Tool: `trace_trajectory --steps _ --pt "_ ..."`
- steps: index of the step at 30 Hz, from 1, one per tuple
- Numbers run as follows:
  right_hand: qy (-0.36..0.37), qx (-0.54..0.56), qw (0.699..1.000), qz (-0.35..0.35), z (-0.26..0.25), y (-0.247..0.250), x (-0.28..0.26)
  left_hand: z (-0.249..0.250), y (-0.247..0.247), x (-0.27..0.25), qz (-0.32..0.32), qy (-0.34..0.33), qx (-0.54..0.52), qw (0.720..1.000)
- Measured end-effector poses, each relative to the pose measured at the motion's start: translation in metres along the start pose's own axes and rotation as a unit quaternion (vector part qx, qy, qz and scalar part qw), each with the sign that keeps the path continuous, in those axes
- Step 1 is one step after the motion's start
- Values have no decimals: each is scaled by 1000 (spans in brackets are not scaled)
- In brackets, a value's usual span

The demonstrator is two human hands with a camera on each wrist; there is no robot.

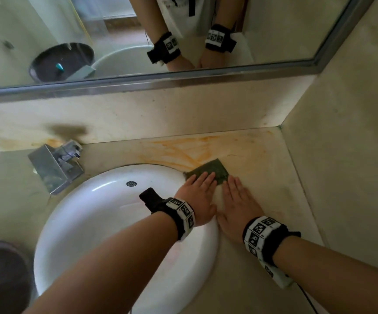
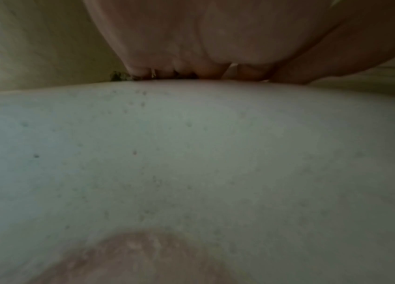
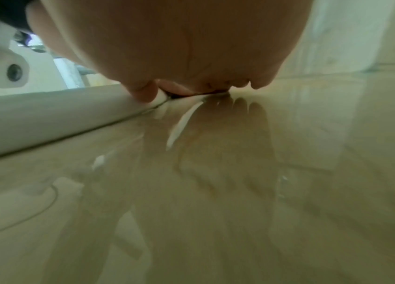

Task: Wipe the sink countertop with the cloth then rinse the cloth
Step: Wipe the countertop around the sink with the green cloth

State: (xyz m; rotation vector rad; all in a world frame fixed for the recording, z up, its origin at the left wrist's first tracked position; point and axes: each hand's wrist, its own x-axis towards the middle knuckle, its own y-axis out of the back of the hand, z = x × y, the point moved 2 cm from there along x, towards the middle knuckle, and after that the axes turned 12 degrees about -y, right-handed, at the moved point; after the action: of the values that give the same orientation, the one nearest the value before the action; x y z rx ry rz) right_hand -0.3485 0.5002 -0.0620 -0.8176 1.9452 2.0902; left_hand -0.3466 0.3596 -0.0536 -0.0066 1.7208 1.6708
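Note:
A dark green cloth [image 1: 208, 170] lies flat on the beige countertop [image 1: 265, 177], just right of the white sink basin [image 1: 97, 214]. My left hand [image 1: 198, 196] presses on the cloth's near edge with straight fingers. My right hand [image 1: 238, 205] lies flat beside it, fingertips at the cloth's right corner. Orange streaks [image 1: 183, 148] mark the counter beyond the cloth. In the left wrist view a scrap of green cloth [image 2: 118, 76] shows past my fingers, over the sink rim [image 2: 191, 134]. In the right wrist view my palm [image 3: 179, 48] rests on the glossy counter [image 3: 215, 182].
A chrome faucet [image 1: 56, 164] stands at the sink's back left. A mirror [image 1: 138, 37] runs along the back wall, and a side wall [image 1: 346, 155] closes the counter on the right. A dark round bin [image 1: 0, 275] sits at lower left.

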Motion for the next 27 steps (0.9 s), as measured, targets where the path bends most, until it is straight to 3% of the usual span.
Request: trace_trajectory --steps 9,15,21,27 --pt "30 -14 999 -9 -9 2 18 -86 7 -23 11 88 -80 993" --pt "9 0 1000 -4 -25 10 18 -91 12 -29 36 84 -104 990" --pt "48 -1 998 32 -73 22 25 -65 18 -25 60 -15 -114 992" --pt "49 -15 998 29 -90 30 34 -106 10 -44 79 53 -139 986"
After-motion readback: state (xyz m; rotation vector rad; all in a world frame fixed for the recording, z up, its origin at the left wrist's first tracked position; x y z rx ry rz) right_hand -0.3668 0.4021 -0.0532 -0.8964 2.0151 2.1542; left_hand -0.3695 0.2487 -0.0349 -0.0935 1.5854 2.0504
